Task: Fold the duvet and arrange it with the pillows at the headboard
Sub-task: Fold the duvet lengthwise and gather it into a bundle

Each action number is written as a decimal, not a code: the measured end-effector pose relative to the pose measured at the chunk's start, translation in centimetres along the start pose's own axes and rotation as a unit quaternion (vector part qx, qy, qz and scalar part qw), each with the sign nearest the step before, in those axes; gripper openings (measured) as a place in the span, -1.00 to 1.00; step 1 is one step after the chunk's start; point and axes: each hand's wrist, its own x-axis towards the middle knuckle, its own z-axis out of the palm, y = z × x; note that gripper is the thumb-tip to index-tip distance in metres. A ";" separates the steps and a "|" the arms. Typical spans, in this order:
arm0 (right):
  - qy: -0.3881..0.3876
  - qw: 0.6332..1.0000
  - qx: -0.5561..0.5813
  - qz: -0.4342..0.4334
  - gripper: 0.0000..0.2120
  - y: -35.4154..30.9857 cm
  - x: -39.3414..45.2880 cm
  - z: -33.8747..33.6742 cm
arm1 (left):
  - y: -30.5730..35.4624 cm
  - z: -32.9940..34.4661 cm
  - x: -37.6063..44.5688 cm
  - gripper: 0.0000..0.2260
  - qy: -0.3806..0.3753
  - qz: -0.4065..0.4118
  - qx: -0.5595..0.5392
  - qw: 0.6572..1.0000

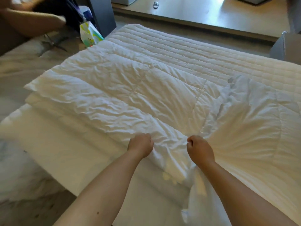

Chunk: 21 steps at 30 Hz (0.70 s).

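We grip the near edge of the white duvet (130, 95) with both hands on the bed.

Our left hand (140, 146), at about six o'clock in the view, has its fingers curled tight into a bunch of the wrinkled cloth; our right hand (200, 148), just beside it toward five o'clock, is fisted on a gathered fold that fans out toward three o'clock. The duvet lies across the middle of the bed, doubled over, its layered edges showing at nine o'clock. Beyond it, toward one o'clock, the quilted mattress pad (187, 51) lies bare. At eleven o'clock a printed plastic bag (89, 35) stands beside the bed, and another person's arm (31, 24) shows in the corner.
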 end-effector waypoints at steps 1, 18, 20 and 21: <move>-0.012 1.000 -0.023 -0.016 -0.73 -1.1 0.1 0.6 | -1.6 -0.6 0.1 -0.73 0.004 -0.002 0.026 1.000; -0.102 0.988 -0.114 -0.011 -0.49 -30.1 10.1 23.7 | -38.8 -8.9 17.0 -0.46 -0.030 0.054 0.165 0.984; -0.108 0.986 -0.124 -0.025 -0.45 -33.5 11.2 25.8 | -42.9 -10.2 18.5 -0.45 -0.022 0.028 0.155 0.987; -0.107 0.985 -0.133 -0.035 -0.45 -35.0 11.7 26.7 | -44.7 -10.8 19.2 -0.44 -0.018 0.015 0.148 0.989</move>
